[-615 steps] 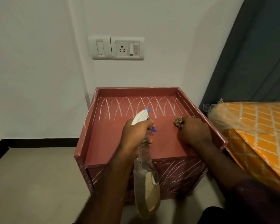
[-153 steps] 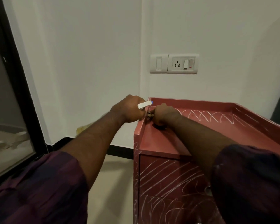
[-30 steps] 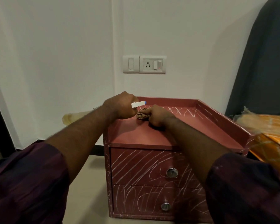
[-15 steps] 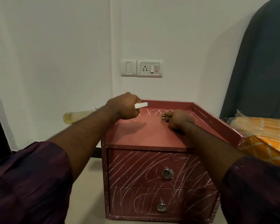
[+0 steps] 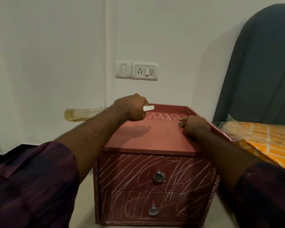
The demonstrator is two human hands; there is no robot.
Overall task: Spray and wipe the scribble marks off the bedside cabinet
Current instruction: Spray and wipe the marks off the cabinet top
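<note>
The red bedside cabinet (image 5: 155,139) stands against the wall, with white scribble marks (image 5: 163,115) along the back of its top and across both drawer fronts (image 5: 130,171). My left hand (image 5: 132,107) grips the spray bottle (image 5: 82,114) sideways above the top's back left corner, its white nozzle pointing right. My right hand (image 5: 196,125) holds a bunched patterned cloth (image 5: 182,121) pressed on the top near the right rim.
A wall switch and socket plate (image 5: 136,70) sits above the cabinet. A bed with an orange patterned cover (image 5: 266,139) and a dark grey headboard (image 5: 262,63) is close on the right. Beige floor lies left of the cabinet.
My right hand has slid the cloth rightward across the top to the right rim. The left hand with the bottle has stayed at the back left corner.
</note>
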